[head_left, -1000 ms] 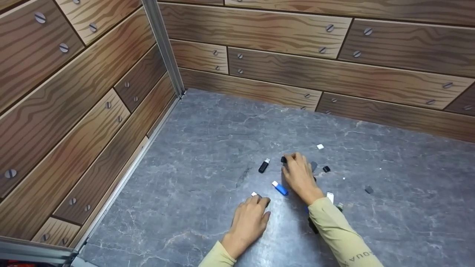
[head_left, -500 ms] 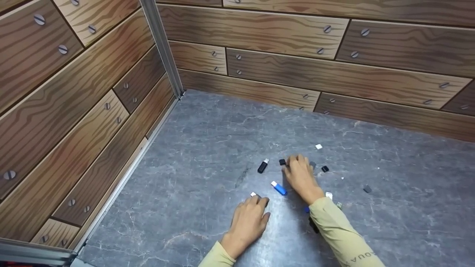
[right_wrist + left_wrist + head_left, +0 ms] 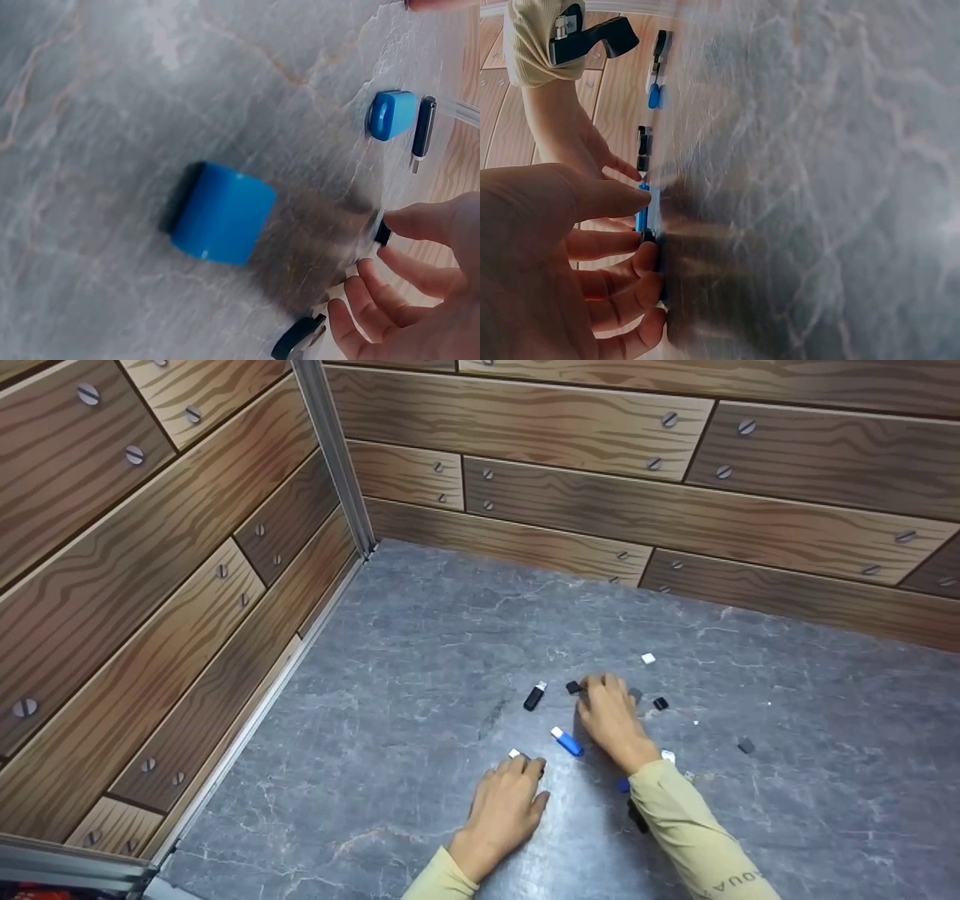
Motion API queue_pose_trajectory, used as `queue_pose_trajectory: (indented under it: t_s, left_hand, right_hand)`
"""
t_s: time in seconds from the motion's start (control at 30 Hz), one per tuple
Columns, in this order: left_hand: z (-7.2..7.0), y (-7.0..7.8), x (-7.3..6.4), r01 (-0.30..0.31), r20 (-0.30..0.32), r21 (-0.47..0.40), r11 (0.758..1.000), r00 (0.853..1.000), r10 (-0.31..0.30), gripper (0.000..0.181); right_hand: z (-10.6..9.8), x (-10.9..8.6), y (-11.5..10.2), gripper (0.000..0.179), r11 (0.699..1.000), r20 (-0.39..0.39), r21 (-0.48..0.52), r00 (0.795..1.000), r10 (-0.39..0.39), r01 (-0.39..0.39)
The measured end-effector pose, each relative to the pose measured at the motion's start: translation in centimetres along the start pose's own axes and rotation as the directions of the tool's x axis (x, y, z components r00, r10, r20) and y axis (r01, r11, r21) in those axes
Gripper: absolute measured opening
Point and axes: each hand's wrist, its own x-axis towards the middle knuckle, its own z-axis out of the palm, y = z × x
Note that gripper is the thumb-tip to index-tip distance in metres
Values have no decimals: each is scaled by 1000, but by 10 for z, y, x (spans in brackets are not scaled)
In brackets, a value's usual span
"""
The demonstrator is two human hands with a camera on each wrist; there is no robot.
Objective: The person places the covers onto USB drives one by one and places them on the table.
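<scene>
My left hand [image 3: 504, 808] rests low on the table, its relaxed fingers over a small USB stick; only its white end [image 3: 514, 753] and a dark edge show. A black piece [image 3: 647, 235] touches its fingertips in the left wrist view. My right hand [image 3: 611, 716] hovers close to the tabletop with bent, spread fingers. Just left of its fingertips lies a small black cap [image 3: 573, 688], which the right wrist view shows between thumb and index finger without a clear grip. Between the hands lie a blue USB stick [image 3: 567, 742] and, farther back, a black USB stick [image 3: 535, 696].
Around my right arm lie a grey cap [image 3: 635, 694], a black cap [image 3: 660, 703], a white cap [image 3: 648, 658], another grey cap [image 3: 745, 745] and a blue cap [image 3: 225, 214]. My sleeve partly covers a dark piece [image 3: 638, 816]. Wood-patterned walls [image 3: 555, 487] bound the table.
My right fingers have drawn slightly right and off the black cap, which now lies on the table beside them. My left hand has stayed in place.
</scene>
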Motion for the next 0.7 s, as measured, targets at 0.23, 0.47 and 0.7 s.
queue_pose_trajectory:
  t_s: [0.23,0.47,0.7]
  left_hand:
    - [0,1,-1,-4,1,-4,1000,1000,4,36]
    - [1,1,0,2,17,-12,1000,1000,-2,35]
    - [1,-1,1,2,7,-17,1000,1000,-2,28]
  right_hand:
    - [0,0,0,21,1000,-5,-4,1000,-26,26]
    - [-2,4,0,58,997,47,-10,996,-79,80]
    - [-4,10,0,53,995,90,-21,992,-91,93]
